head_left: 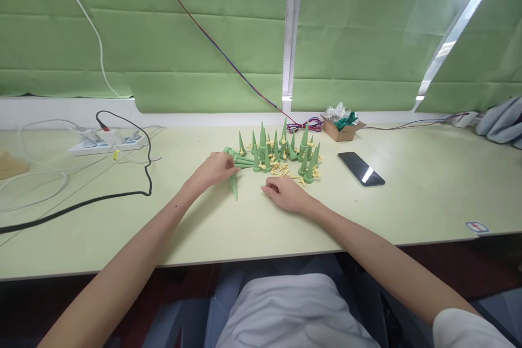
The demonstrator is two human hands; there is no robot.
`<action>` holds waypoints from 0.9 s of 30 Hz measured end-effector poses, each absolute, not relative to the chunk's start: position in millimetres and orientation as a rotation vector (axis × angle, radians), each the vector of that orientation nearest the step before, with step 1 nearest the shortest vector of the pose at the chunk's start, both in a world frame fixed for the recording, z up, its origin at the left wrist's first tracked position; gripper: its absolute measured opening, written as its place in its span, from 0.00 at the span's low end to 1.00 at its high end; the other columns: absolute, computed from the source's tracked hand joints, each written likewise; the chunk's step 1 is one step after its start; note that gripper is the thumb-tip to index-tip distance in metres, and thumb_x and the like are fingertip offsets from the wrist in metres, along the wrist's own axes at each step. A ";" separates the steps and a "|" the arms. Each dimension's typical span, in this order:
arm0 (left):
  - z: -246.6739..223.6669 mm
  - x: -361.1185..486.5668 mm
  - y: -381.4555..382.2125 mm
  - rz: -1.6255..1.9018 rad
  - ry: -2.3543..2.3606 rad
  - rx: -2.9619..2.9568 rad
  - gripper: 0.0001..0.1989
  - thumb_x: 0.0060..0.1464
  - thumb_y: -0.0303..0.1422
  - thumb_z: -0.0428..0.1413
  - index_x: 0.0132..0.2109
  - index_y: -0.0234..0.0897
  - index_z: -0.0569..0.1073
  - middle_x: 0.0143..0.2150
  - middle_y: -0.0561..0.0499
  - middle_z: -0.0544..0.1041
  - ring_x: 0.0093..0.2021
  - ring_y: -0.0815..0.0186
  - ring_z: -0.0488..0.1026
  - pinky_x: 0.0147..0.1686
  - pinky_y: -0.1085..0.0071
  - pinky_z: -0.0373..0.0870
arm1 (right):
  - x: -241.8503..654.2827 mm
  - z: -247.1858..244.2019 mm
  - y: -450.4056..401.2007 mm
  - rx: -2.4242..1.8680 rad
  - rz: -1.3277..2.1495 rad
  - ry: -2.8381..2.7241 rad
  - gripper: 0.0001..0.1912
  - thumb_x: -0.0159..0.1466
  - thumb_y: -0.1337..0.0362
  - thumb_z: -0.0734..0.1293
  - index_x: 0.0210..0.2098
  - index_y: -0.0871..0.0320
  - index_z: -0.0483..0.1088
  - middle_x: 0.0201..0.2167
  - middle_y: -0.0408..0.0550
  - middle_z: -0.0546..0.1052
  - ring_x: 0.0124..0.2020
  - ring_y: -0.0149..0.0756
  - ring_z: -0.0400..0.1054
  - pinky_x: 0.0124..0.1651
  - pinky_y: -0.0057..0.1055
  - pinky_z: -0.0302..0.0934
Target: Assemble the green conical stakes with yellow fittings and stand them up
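Near side: right hand point(285, 193) rests on the table point(261, 234), fingers curled and narrow. Nothing seen in it; inner fingers hidden, so cannot tell if a small piece is pinched there.

Left hand point(216, 167), narrow too, is drawn down over the wide end of a green cone point(234, 187), whose tip points back toward the wearer. Contact likely; firm grip, cannot tell.

Just past the left fingertips: a few lying cones point(243, 163), on their sides, partly covered by the hand. No yellow pieces made out on them; judged as remaining work.

Just beyond the right hand: loose yellow pieces point(281, 168), scattered flat. Also left over, by the look of it.

Farther, between and beyond both hands: standing cones point(310, 168) in a crowded group, several with yellow at the base. Those look done; exact count lost to overlap. Estimate: a good part finished, not all.

Right of the right hand, well apart: phone point(361, 169). Farthest: cardboard box point(340, 131), with crumpled wrapping.
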State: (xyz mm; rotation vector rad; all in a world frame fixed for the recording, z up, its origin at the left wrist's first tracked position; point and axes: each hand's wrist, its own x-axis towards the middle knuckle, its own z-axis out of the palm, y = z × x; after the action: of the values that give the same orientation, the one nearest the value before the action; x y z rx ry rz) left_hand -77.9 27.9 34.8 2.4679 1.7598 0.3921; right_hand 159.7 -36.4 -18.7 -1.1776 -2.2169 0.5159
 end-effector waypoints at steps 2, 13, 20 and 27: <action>33.9 -78.4 26.1 0.340 1.734 2.476 0.10 0.52 0.39 0.55 0.27 0.39 0.72 0.33 0.47 0.78 0.35 0.58 0.74 0.33 0.66 0.65 | 163.3 -18.7 -33.1 -1.179 0.484 -2.127 0.11 0.69 0.64 0.61 0.29 0.57 0.65 0.23 0.41 0.69 0.25 0.31 0.61 0.32 0.29 0.51; 31.7 -35.8 7.1 0.346 1.209 2.520 0.05 0.51 0.34 0.54 0.29 0.40 0.73 0.32 0.48 0.78 0.33 0.59 0.72 0.33 0.66 0.64 | 183.0 -16.0 -20.4 -1.363 0.175 -2.022 0.16 0.65 0.75 0.58 0.49 0.61 0.70 0.45 0.56 0.77 0.43 0.42 0.71 0.46 0.34 0.61; 17.2 -24.7 4.0 0.615 1.204 2.388 0.13 0.59 0.41 0.51 0.36 0.39 0.74 0.36 0.49 0.79 0.33 0.62 0.73 0.34 0.68 0.66 | 186.4 -17.5 -19.2 -1.398 0.180 -2.133 0.19 0.64 0.75 0.60 0.52 0.62 0.71 0.48 0.56 0.77 0.50 0.45 0.70 0.53 0.36 0.61; 10.1 -27.6 -2.7 0.696 1.205 2.262 0.18 0.56 0.47 0.55 0.43 0.38 0.74 0.45 0.47 0.77 0.30 0.66 0.72 0.34 0.68 0.68 | 186.6 -23.3 -15.8 -1.410 0.204 -2.139 0.17 0.63 0.72 0.64 0.52 0.61 0.71 0.48 0.55 0.77 0.49 0.45 0.71 0.53 0.38 0.60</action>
State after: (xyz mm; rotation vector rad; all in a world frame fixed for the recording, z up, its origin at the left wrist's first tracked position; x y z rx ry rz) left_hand -27.6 -2.7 10.1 2.2622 1.2047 0.6960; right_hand 186.6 -15.8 -23.3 -1.4102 -2.1388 0.2036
